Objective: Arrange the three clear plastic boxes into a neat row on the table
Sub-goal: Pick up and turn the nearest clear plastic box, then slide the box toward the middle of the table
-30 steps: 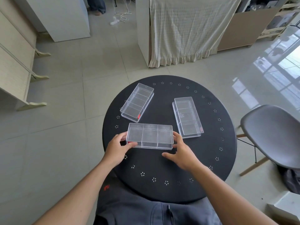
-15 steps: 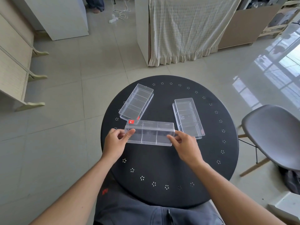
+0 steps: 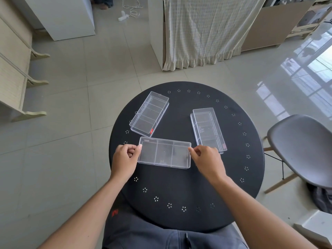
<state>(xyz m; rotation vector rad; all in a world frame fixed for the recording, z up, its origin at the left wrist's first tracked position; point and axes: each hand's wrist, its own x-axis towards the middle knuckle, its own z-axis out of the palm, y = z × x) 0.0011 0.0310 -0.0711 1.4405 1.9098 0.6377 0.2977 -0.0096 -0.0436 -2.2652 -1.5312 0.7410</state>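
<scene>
Three clear plastic boxes with inner dividers lie on a round black table (image 3: 186,191). The near box (image 3: 164,155) lies crosswise in front of me, its broad face up. My left hand (image 3: 125,159) pinches its left end and my right hand (image 3: 206,161) pinches its right end. A second box (image 3: 149,113) lies at the back left, angled, with a red label at its near corner. The third box (image 3: 208,129) lies lengthwise at the right, its near end just behind my right hand.
A grey chair (image 3: 303,151) stands close to the table's right edge. A white block (image 3: 316,229) sits on the floor at the lower right. My lap is under the table's near edge. Tiled floor, a curtained cabinet and wooden furniture lie beyond.
The near box was lifted and turned about its long axis between both hands half a second ago; it now lies flat again with its broad face up, both hands still at its ends.
</scene>
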